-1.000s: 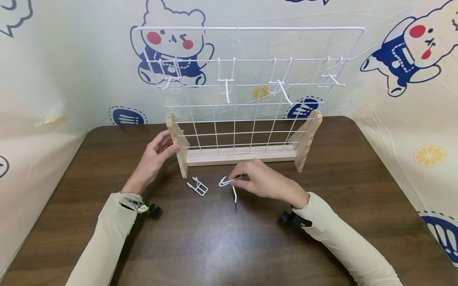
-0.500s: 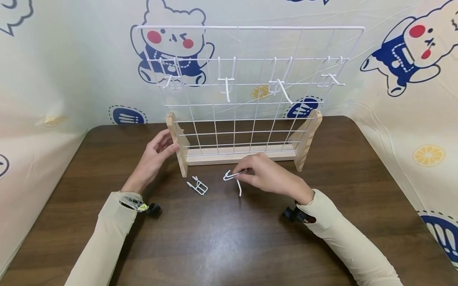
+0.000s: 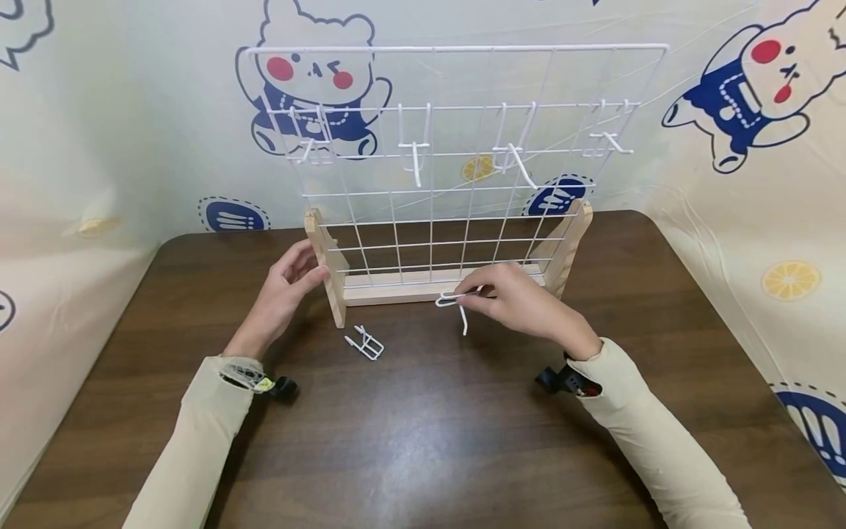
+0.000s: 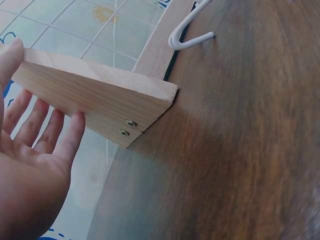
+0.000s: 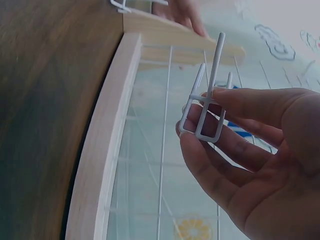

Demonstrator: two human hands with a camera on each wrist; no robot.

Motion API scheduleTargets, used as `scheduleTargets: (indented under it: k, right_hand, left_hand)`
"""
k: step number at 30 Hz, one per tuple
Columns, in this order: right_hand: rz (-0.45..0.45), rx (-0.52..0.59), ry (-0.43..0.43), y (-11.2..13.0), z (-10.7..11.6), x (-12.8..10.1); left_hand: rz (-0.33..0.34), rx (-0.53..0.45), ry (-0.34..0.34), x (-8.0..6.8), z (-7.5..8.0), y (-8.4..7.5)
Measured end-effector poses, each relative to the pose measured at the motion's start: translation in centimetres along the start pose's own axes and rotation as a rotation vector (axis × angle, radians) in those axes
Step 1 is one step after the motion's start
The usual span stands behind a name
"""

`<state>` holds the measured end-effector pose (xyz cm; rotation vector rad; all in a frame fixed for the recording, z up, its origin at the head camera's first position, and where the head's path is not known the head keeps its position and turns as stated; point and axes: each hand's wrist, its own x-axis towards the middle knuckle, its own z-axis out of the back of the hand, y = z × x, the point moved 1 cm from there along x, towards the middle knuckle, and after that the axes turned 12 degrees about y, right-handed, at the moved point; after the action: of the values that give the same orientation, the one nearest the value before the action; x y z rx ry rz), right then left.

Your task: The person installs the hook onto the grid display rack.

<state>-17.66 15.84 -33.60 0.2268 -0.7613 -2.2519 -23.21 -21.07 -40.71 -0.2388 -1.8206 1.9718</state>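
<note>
A white wire grid rack on wooden feet stands on the table. My left hand (image 3: 280, 297) holds its left wooden foot (image 3: 325, 268), thumb on the front edge and fingers along the outer face (image 4: 95, 97). Between thumb and fingers my right hand (image 3: 522, 303) pinches a white wire hook (image 5: 216, 62), its long prong and two shorter ones sticking up in the right wrist view. That hand is raised in front of the rack's wooden base bar (image 3: 390, 295), towards the right foot. Another white wire hook (image 3: 366, 344) lies on the table before the left foot.
Several white hooks hang in a row on the upper grid, among them a middle-left hook (image 3: 416, 165) and a middle-right hook (image 3: 522, 165). The brown table (image 3: 396, 455) reaches a patterned cloth backdrop (image 3: 165, 110) behind and at both sides.
My right hand has carried the pinched hook rightwards and up, closer to the rack. The left hand stays at the left foot, and the loose hook has not moved.
</note>
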Motion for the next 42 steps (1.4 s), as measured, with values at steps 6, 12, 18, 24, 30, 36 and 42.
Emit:
scheduleTargets:
  k: [6,12,18,24,30,36,42]
  right_hand:
    - [-0.073,0.078,-0.055,-1.0,0.9,-1.1]
    - [-0.111,0.268,-0.182,-2.0,1.7,-2.0]
    - [-0.085,0.520,-0.294,-3.1,2.0,-2.3]
    - [-0.068,0.703,-0.380,-3.4,2.3,-2.1]
    - [0.000,0.837,-0.467,-3.9,3.3,-2.5]
    - [0.069,1.029,-0.523,-4.6,3.6,-2.8]
    - [0.066,1.088,-0.565,-4.7,3.2,-2.7]
  left_hand:
    - [-0.019,-0.035,0.005,0.0,-0.1,0.0]
    - [-0.013,-0.032,-0.001,-0.1,-0.1,0.0]
    - [-0.002,-0.033,-0.004,-0.1,-0.3,0.1]
    - [-0.007,-0.035,-0.004,0.0,-0.3,0.2]
    - [-0.027,-0.040,-0.003,0.0,-0.1,0.0]
    - [-0.027,-0.038,0.004,0.1,-0.1,-0.1]
    - [-0.016,-0.031,-0.003,0.0,-0.1,0.0]
